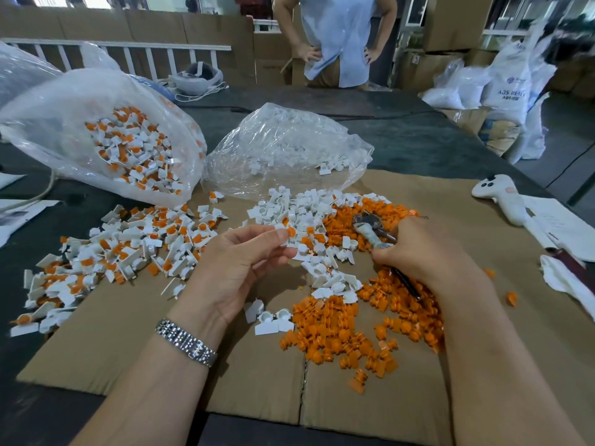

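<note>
- Fingers (272, 236) of the left hand (244, 262) are curled. Thumb and fingertips pinch a small white plastic clip with an orange plug (288, 232), held just above the near edge of the white heap.
- The right hand (425, 252) is wrapped round a metal plier-like tool with a taped handle (370, 226). Its fingers are clamped on that handle, and the grey head points away over the orange parts. I can make out a dark second handle below the hand.
- A silver metal wristwatch (186, 344) sits on the left wrist.
- Between the two hands lies a heap of loose white plastic clips (306, 214). It touches a heap of loose orange plastic plugs (335, 329) that spreads under and around the right hand.
- To the left, I see a scattered heap of joined white-and-orange pieces (128, 249).
- All three heaps rest on a flat brown cardboard sheet (122, 333) laid on the dark grey counter (418, 140).
- Behind the left heap, a large clear plastic bag (96, 91) lies on its side, holding more white-and-orange pieces.
- Just beside it, a crumpled clear plastic bag (283, 140) holds white clips.
- A white handheld controller (502, 194) lies at the right edge of the cardboard, beside white papers (560, 226).
- A person in a pale blue shirt (338, 37) stands at the far side of the counter, hands on hips.
</note>
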Action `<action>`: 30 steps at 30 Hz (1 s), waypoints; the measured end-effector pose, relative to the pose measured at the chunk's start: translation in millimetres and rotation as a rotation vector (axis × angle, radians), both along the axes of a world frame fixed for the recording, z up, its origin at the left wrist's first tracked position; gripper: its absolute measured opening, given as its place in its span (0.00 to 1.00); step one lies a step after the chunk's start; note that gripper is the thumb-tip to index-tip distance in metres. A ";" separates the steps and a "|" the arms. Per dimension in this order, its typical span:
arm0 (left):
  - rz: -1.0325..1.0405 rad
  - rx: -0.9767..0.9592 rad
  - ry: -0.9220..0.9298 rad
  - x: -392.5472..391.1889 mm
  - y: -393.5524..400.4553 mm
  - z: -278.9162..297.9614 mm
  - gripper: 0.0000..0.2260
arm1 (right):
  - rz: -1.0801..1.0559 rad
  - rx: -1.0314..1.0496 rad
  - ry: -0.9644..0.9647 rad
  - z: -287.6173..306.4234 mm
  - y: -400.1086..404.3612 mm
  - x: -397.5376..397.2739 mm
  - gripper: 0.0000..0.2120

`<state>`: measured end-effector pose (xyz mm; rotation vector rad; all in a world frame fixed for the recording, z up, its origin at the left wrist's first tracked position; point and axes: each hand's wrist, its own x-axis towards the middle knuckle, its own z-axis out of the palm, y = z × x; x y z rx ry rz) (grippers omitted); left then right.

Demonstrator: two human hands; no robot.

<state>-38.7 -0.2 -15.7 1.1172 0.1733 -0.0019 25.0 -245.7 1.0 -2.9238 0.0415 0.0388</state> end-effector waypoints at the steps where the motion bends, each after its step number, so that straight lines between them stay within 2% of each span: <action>1: 0.001 -0.003 0.003 0.0 0.3 0.1 0.06 | 0.014 -0.006 -0.007 1.7 1.6 -0.7 0.16; 4: 0.010 -0.007 0.019 -0.1 0.8 0.4 0.04 | 0.028 0.072 -0.001 12.0 2.0 -3.9 0.13; 8: 0.007 0.000 0.026 -0.7 2.0 -0.2 0.04 | 0.079 0.372 0.022 43.3 5.3 -19.2 0.10; 11: 0.041 -0.043 0.015 0.0 2.6 -1.4 0.09 | 0.241 0.525 0.265 61.0 17.4 -33.8 0.09; 15: 0.064 -0.093 -0.017 0.0 3.3 -1.0 0.10 | 0.373 0.452 0.401 56.4 40.7 -42.2 0.10; 19: 0.073 -0.080 -0.022 0.1 1.9 -1.1 0.08 | 0.445 0.340 0.364 51.7 53.8 -46.2 0.14; 23: 0.097 -0.057 -0.008 1.2 -0.4 -1.8 0.13 | 0.486 0.300 0.351 51.5 59.9 -50.3 0.16; 30: 0.114 -0.037 0.002 1.9 -1.1 -4.5 0.13 | 0.489 0.280 0.317 48.0 64.9 -54.9 0.15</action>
